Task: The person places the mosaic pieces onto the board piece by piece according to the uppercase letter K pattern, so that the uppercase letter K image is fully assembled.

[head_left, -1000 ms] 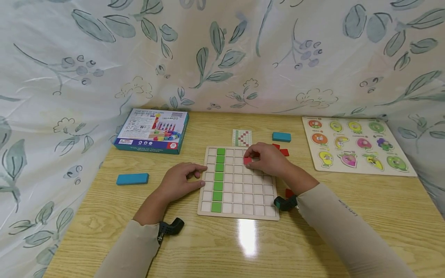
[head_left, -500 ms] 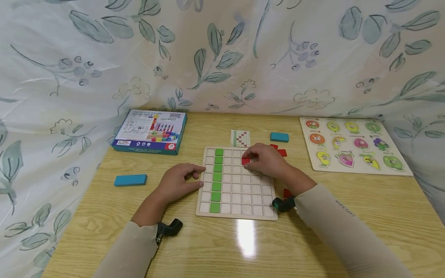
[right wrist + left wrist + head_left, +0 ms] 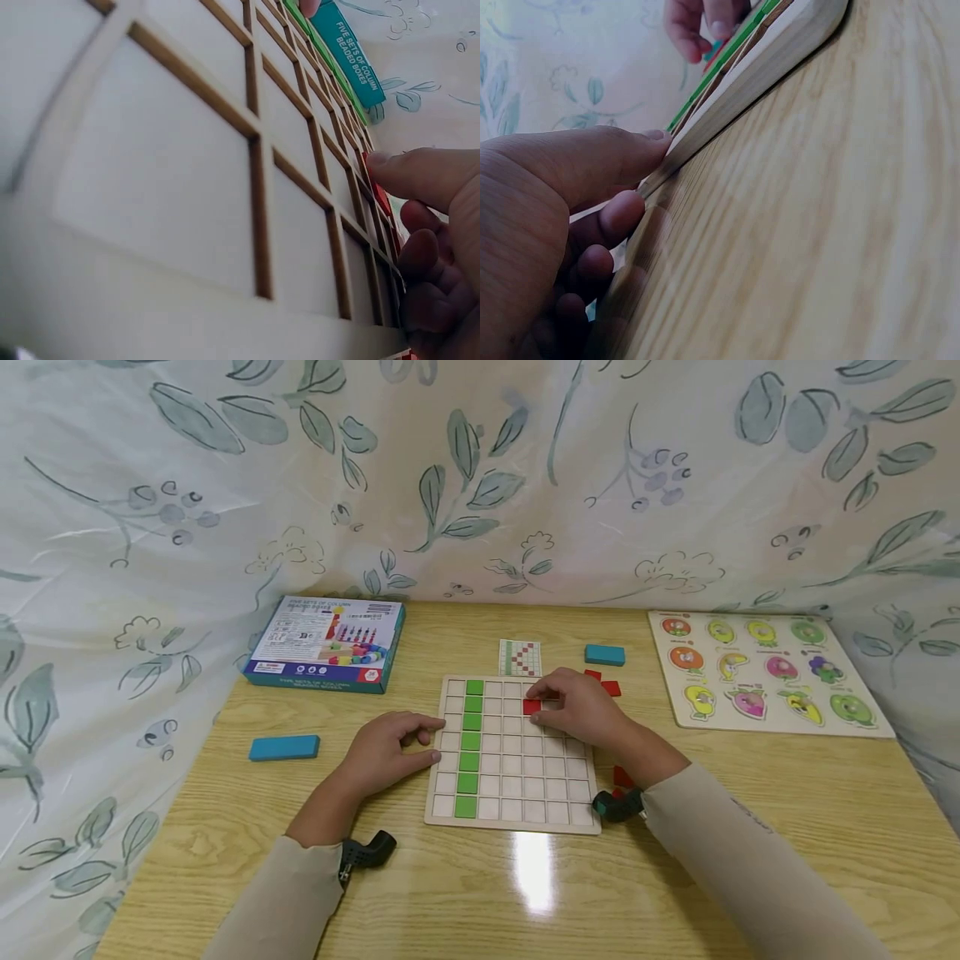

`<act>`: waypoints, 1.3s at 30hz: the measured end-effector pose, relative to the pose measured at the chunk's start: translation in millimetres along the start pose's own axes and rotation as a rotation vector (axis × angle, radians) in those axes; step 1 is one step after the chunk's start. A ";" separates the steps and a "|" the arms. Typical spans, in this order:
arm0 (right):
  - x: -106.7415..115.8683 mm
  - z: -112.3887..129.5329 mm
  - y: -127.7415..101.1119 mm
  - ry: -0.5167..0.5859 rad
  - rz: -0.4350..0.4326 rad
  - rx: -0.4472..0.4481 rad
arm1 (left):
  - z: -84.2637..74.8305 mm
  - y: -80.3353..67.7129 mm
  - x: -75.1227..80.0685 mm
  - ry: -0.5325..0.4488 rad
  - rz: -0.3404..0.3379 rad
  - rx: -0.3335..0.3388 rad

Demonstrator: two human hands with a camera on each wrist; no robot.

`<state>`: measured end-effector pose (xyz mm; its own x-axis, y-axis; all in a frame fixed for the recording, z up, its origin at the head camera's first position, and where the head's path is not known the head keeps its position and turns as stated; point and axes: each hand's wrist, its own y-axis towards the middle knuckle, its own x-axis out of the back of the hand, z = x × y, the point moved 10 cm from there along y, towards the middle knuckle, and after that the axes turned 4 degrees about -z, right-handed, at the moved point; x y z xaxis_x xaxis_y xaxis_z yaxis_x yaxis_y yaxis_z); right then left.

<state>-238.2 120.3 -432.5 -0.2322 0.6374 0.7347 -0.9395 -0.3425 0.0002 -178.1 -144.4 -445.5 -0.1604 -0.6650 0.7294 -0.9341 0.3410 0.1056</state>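
Observation:
A wooden grid board (image 3: 512,825) lies on the table, with a column of green square tiles (image 3: 468,762) near its left side. My right hand (image 3: 581,706) is over the board's upper right part, pinching a red square tile (image 3: 532,707) between thumb and index finger at a cell. In the right wrist view the thumb touches that tile's edge (image 3: 377,184). My left hand (image 3: 386,747) is at the board's left edge, index finger and thumb extended and spread apart, their tips touching the edge. In the left wrist view, its other fingers (image 3: 592,262) hang loosely curled below.
A small pattern card (image 3: 520,657) lies behind the board. Loose red tiles (image 3: 611,688) lie right of it, more near my right wrist (image 3: 622,776). Blue blocks (image 3: 284,747) (image 3: 604,655) flank it. A boxed set (image 3: 326,643) stands back left, a fruit puzzle board (image 3: 772,672) right.
Both hands and the red tile stay almost where they were. My right wrist has shifted slightly, showing more of the loose red tiles beside it.

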 end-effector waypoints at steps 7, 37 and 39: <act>5.1 -1.2 -10.5 0.045 -0.021 -0.013 | -1.1 -0.2 0.4 -0.002 -0.002 -0.006; 22.7 -17.8 -64.6 0.026 -0.046 0.037 | 1.6 -0.1 -1.5 -0.006 0.004 0.012; 23.5 -20.3 -68.2 0.034 -0.046 0.030 | 1.8 0.0 -1.8 -0.006 0.004 0.015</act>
<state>-184.7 172.6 -429.0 -0.1976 0.6758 0.7101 -0.9416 -0.3323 0.0543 -178.3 -144.4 -448.1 -0.1663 -0.6679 0.7255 -0.9382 0.3336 0.0920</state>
